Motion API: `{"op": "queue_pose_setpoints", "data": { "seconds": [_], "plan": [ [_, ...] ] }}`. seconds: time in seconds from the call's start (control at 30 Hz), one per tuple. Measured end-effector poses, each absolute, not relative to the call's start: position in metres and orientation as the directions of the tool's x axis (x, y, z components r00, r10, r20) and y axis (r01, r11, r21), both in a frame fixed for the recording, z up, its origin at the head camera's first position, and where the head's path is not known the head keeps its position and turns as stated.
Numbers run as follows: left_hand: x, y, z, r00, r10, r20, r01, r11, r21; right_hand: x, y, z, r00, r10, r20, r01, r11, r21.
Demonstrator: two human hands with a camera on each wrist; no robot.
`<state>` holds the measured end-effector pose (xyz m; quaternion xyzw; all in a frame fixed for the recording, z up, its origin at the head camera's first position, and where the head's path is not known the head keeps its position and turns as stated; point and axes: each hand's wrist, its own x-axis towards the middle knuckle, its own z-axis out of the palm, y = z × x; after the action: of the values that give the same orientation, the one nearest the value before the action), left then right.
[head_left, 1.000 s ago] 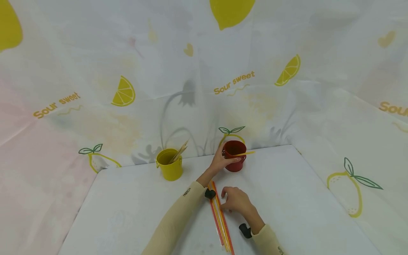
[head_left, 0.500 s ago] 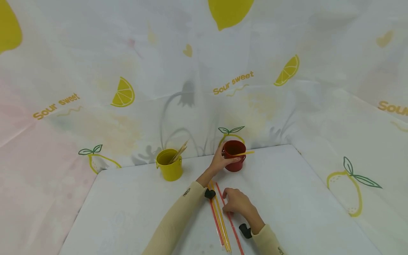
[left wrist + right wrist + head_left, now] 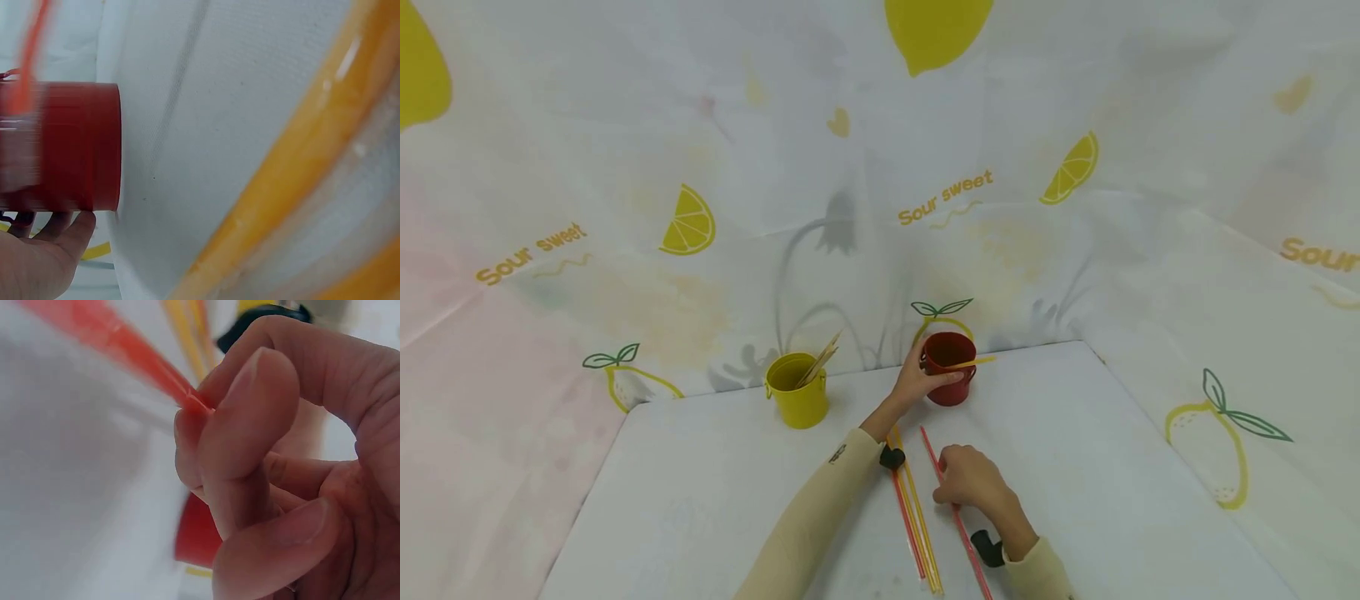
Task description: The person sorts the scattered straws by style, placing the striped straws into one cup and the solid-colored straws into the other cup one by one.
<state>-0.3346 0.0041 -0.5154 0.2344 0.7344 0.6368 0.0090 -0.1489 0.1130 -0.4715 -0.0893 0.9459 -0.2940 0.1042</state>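
Observation:
In the head view, my left hand (image 3: 919, 382) grips the left side of a small red metal bucket (image 3: 951, 393) at the back of the table. A yellow straw (image 3: 977, 362) pokes out over the bucket's rim. My right hand (image 3: 973, 482) pinches a red straw (image 3: 150, 369) that looks wrapped in clear film, lifted out to the right of the other straws. Beneath my left wrist lie two yellow straws (image 3: 921, 517) and a red straw (image 3: 904, 515), partly hidden by the arm. In the left wrist view my fingers (image 3: 70, 236) press against the bucket's side.
A yellow bucket (image 3: 801, 408) with several thin wooden sticks (image 3: 822, 362) stands to the left of the red one. The white table (image 3: 700, 483) meets a lemon-printed cloth backdrop (image 3: 865, 275) at the back and sides. Black wrist cameras (image 3: 987, 548) sit by both wrists.
My right hand has taken the red straw away from the bunch, shifting it rightwards. The left hand and red bucket have stayed put; the head view has turned slightly.

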Motion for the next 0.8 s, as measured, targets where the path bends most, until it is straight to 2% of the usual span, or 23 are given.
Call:
{"op": "queue_pose_setpoints", "data": {
  "seconds": [0.2,0.4,0.8],
  "plan": [
    [-0.333,0.004,-0.515,-0.901,0.334,0.276,0.322,0.089,0.943,-0.142,0.124,-0.449,-0.967,-0.246,-0.064,-0.154,0.768,-0.621],
    [-0.334,0.005,-0.515,-0.899,0.341,0.275,0.321,0.085,0.943,-0.138,0.132,-0.424,-0.983,-0.182,-0.039,-0.115,0.758,-0.642],
    [-0.332,0.005,-0.512,-0.886,0.348,0.306,0.355,0.085,0.931,-0.147,0.153,-0.38,-0.985,-0.074,0.158,-0.163,0.715,-0.68]
  ]
}}
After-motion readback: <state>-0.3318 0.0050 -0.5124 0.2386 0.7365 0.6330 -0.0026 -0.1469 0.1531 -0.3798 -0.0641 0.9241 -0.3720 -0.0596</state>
